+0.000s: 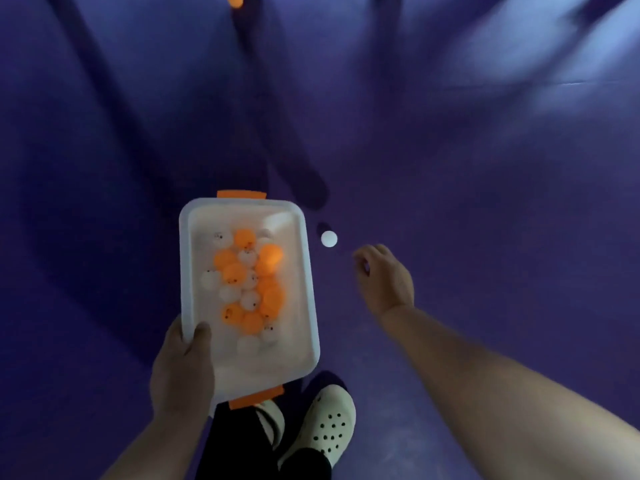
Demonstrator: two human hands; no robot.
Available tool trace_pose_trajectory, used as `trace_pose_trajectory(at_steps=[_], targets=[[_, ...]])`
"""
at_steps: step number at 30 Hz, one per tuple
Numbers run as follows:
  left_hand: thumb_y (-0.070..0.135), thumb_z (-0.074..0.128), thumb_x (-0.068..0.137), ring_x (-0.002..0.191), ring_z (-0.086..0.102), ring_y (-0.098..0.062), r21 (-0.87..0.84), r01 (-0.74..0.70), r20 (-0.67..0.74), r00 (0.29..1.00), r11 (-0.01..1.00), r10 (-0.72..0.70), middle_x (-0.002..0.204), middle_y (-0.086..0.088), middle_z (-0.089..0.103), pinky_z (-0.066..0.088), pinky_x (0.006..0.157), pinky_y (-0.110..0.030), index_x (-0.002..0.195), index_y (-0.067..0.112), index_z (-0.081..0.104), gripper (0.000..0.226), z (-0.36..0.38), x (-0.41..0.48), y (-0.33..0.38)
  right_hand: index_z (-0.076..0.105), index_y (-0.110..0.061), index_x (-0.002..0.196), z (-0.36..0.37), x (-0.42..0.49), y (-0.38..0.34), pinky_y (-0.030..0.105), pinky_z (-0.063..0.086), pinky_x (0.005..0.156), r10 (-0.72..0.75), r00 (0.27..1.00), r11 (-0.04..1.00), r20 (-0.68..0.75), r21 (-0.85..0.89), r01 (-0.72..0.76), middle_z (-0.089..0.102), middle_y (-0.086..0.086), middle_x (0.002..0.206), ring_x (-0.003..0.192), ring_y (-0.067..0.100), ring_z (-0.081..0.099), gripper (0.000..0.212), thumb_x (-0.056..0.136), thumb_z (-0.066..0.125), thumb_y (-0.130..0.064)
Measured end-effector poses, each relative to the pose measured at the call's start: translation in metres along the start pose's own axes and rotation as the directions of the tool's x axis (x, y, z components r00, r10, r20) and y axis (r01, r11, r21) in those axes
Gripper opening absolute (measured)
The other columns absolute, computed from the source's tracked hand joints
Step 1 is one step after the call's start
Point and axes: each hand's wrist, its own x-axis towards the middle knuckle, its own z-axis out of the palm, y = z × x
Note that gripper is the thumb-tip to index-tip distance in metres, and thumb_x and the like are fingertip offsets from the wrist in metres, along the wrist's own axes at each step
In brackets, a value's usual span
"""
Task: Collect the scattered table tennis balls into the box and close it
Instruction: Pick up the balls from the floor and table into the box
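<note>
A white plastic box (194, 233) with orange clips at both ends is held at its near-left rim by my left hand (183, 365). Several orange and white table tennis balls lie inside it; no lid is on it. A white ball (329, 238) lies on the purple floor just right of the box. My right hand (384, 275) hovers a short way right of and nearer than that ball, fingers loosely curled with nothing in them. An orange ball (235, 0) lies far ahead at the top edge.
The purple floor (485, 168) stretches all around, crossed by dark shadows. My feet in pale clogs (325, 424) stand just below the box. The picture is blurred.
</note>
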Motion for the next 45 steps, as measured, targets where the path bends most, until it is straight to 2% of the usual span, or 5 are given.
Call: trace_pose_trajectory(at_steps=[12,21,31,38,45], targets=[[0.029,0.045,0.096,0.078,0.054,-0.002,-0.368,0.023,-0.080,0.995,0.930,-0.056,0.085,0.015,0.057,0.041,0.061,-0.023,0.105,0.034,0.050,0.012,0.031,0.098,-0.045,0.026,-0.034,0.145,0.125,0.100,-0.005,0.042,0.048,0.091,0.211,0.873,0.930,0.440,-0.366,-0.040,0.009,0.000,0.155,0.125,0.034,0.041,0.077,0.084,0.049,0.007],[0.027,0.047,0.096,0.082,0.057,-0.002,-0.599,0.100,-0.082,0.979,0.794,-0.185,0.088,0.013,0.061,0.043,0.065,-0.025,0.107,0.036,0.054,0.016,-0.001,0.094,-0.053,0.047,-0.025,0.134,0.099,0.062,-0.093,0.002,0.042,0.067,-0.159,0.985,0.955,-0.059,0.245,0.169,0.047,-0.010,0.113,0.088,-0.011,0.052,0.046,0.091,0.057,-0.012],[0.031,0.044,0.096,0.082,0.058,-0.007,-0.661,0.083,-0.114,0.971,0.746,-0.210,0.086,0.016,0.062,0.046,0.070,-0.033,0.106,0.041,0.054,0.018,-0.075,0.095,-0.034,0.048,-0.020,0.127,0.083,0.040,-0.229,0.008,0.048,0.066,-0.814,0.553,0.578,0.179,0.148,0.803,0.051,-0.010,0.102,0.068,0.002,0.055,0.050,0.082,0.061,-0.037],[0.032,0.043,0.096,0.083,0.057,-0.002,-0.712,0.105,-0.116,0.958,0.694,-0.263,0.092,0.014,0.062,0.044,0.067,-0.030,0.103,0.045,0.050,0.017,-0.114,0.110,-0.023,0.061,-0.017,0.115,0.067,0.080,-0.281,0.001,0.042,0.065,-0.723,0.687,0.691,0.079,0.037,0.722,0.056,-0.009,0.090,0.075,-0.007,0.054,0.035,0.085,0.050,-0.030],[0.027,0.044,0.096,0.071,0.050,0.000,-0.695,0.122,-0.088,0.964,0.709,-0.252,0.079,0.018,0.056,0.035,0.059,-0.029,0.093,0.042,0.049,0.016,-0.136,0.129,0.007,0.058,-0.029,0.106,0.060,0.120,-0.310,0.032,0.050,0.064,-0.430,0.900,0.897,-0.071,0.076,0.435,0.056,-0.008,0.077,0.074,0.034,0.063,0.035,0.086,0.052,-0.001]])
